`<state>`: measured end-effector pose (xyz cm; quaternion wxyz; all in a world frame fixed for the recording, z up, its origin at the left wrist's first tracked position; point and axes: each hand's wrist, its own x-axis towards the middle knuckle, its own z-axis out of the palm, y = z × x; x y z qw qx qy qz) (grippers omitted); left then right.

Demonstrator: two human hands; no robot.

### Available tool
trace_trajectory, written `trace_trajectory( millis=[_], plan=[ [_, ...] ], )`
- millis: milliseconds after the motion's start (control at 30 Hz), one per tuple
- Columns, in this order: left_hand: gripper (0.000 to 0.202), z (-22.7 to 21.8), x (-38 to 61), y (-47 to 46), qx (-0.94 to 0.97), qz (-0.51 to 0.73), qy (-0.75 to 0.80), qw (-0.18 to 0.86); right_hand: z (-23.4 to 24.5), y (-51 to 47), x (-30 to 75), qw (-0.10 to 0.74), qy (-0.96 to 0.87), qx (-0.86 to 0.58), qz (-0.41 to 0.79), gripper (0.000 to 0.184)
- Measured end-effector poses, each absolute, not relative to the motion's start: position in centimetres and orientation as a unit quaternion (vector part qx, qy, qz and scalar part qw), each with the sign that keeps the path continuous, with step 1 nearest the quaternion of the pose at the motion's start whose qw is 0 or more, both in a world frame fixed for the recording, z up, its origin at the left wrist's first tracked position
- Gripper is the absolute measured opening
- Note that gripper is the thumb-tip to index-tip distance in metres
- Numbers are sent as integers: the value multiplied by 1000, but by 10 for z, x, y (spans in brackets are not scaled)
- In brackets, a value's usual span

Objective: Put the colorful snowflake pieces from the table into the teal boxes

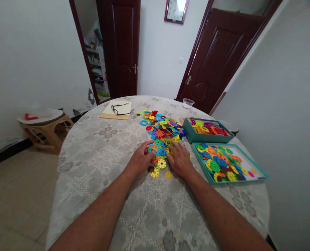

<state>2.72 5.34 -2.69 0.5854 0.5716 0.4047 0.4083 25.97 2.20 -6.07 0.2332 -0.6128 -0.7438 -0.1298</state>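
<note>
A loose heap of colourful plastic gear-shaped pieces (160, 133) lies on the round table in front of me. My left hand (140, 159) rests at the heap's near left edge, thumb and forefinger apart beside light blue and orange pieces; whether it grips one is hard to see. Over yellow pieces on the near right side, my right hand (180, 158) lies palm down with its fingers spread. Between the hands are a pale yellow gear piece (161, 164) and another yellow gear piece (154, 172). A darker yellow piece (168, 174) lies nearest me.
On the right, a green box (209, 138) holds red and yellow pieces. A shallow green-rimmed lid (259, 170) beside it holds more gears. Black glasses (120, 111) lie on a notebook (110, 111) at the far left. A clear bowl (188, 102) stands near the far edge.
</note>
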Motion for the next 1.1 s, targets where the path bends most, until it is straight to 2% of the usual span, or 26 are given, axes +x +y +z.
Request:
trace_trajectory(
  millis=[267, 400, 500, 667, 867, 933, 1000, 1100],
  plan=[
    [53, -20, 29, 51, 489, 422, 381, 661, -64, 28, 262, 231, -702, -659, -142, 36],
    [51, -24, 30, 52, 475, 412, 367, 686, -66, 28, 262, 237, -682, -679, -132, 19],
    [48, -27, 30, 52, 464, 416, 349, 700, -68, 29, 263, 271, -692, -657, -129, 14],
    [49, -27, 27, 52, 442, 411, 330, 726, -63, 27, 262, 347, -693, -619, -127, 16],
    [52, -23, 26, 51, 417, 414, 316, 745, -53, 21, 258, 379, -710, -587, -81, 13],
    [53, -22, 26, 50, 414, 415, 316, 746, -47, 16, 255, 411, -722, -554, -51, 18],
    [54, -20, 26, 49, 411, 411, 314, 750, -40, 10, 250, 433, -745, -508, -21, 32],
    [52, -21, 27, 48, 426, 408, 301, 749, -36, 2, 239, 410, -789, -457, 7, 51]
  ],
)
